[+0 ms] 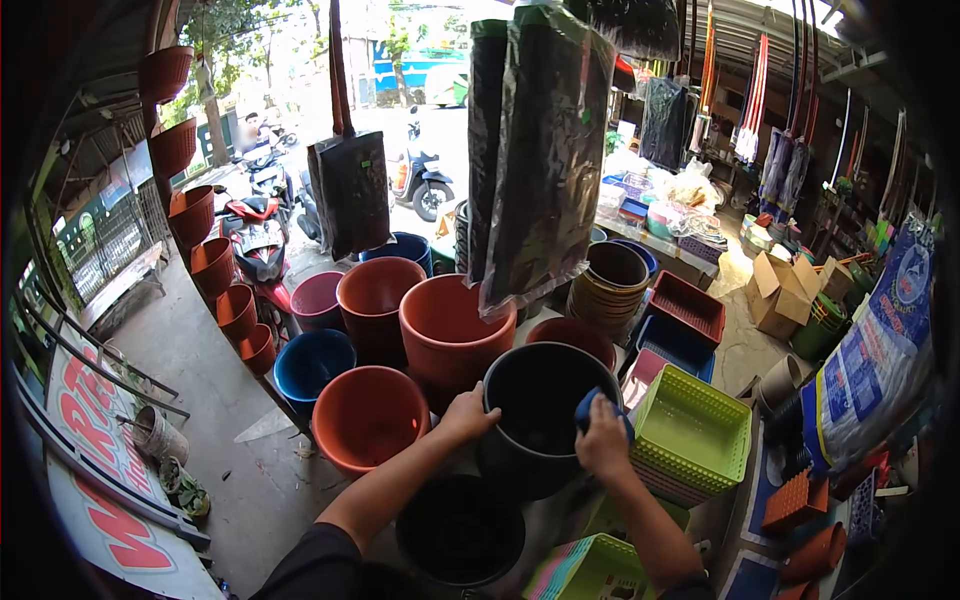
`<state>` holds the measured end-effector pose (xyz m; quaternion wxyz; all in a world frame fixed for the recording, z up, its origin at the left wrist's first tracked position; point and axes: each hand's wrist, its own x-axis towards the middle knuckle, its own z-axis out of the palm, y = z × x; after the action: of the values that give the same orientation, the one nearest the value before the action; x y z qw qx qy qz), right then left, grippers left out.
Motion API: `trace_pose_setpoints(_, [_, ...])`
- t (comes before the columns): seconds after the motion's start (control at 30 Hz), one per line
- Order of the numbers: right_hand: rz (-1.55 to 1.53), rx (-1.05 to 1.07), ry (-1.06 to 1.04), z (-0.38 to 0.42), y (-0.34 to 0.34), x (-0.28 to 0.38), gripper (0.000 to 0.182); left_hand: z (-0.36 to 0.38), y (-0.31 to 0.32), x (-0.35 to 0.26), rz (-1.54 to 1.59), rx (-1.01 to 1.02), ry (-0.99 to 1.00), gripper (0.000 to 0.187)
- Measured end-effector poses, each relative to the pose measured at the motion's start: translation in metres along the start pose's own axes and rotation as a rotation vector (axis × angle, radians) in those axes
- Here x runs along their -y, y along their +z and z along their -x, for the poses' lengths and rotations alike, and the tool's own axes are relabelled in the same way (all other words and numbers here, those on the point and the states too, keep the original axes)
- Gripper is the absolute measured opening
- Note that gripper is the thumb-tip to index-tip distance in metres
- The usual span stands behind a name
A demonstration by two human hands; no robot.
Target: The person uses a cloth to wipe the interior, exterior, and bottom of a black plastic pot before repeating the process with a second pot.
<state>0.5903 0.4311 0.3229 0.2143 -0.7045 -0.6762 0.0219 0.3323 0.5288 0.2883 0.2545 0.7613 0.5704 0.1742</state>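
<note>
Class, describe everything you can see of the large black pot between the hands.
The large round black pot looks like plastic, with a slightly paler rim and a dark, hard-to-read inside. It seems roughly upright, mouth up, base unseen. The left hand grips its rim; the right hand holds a blue cloth at the opposite side. Orange-red round pots stand left of it.

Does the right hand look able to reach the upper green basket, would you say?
Probably yes: the upper green basket sits close by with nothing between, though the right hand holds something blue.
</note>
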Motion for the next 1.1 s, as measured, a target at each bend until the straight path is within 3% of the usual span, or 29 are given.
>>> trace_pose_setpoints(0.13, [0.172,0.222,-0.032,0.016,0.035,-0.002,0.069,0.001,0.008,0.003,0.034,-0.026,-0.007,0.084])
trace_pose_setpoints(0.4, [-0.023,0.123,-0.053,0.024,0.000,0.041,0.063,0.029,0.011,0.010,0.172,-0.086,-0.044,0.081])
trace_pose_setpoints(0.5, [-0.081,0.085,-0.186,0.034,-0.015,0.070,0.060,0.057,-0.001,0.012,0.225,-0.159,-0.012,0.078])
trace_pose_setpoints(0.7, [-0.213,0.189,-0.413,0.059,-0.020,0.141,0.051,0.144,-0.027,0.036,0.475,-0.114,-0.019,0.062])
trace_pose_setpoints(0.83, [-0.410,0.438,-0.456,0.083,-0.003,0.196,0.054,0.212,-0.024,0.091,0.578,-0.193,0.003,0.057])
trace_pose_setpoints(0.9, [-0.462,0.514,-0.471,0.099,0.015,0.222,0.052,0.255,-0.029,0.116,0.591,-0.212,-0.071,0.056])
trace_pose_setpoints(0.97, [-0.430,0.622,-0.518,0.120,0.046,0.242,0.036,0.299,-0.032,0.143,0.582,-0.239,-0.144,0.056])
trace_pose_setpoints(1.1, [-0.587,0.934,-0.551,0.170,0.093,0.285,0.039,0.395,-0.006,0.218,0.673,-0.298,-0.348,0.053])
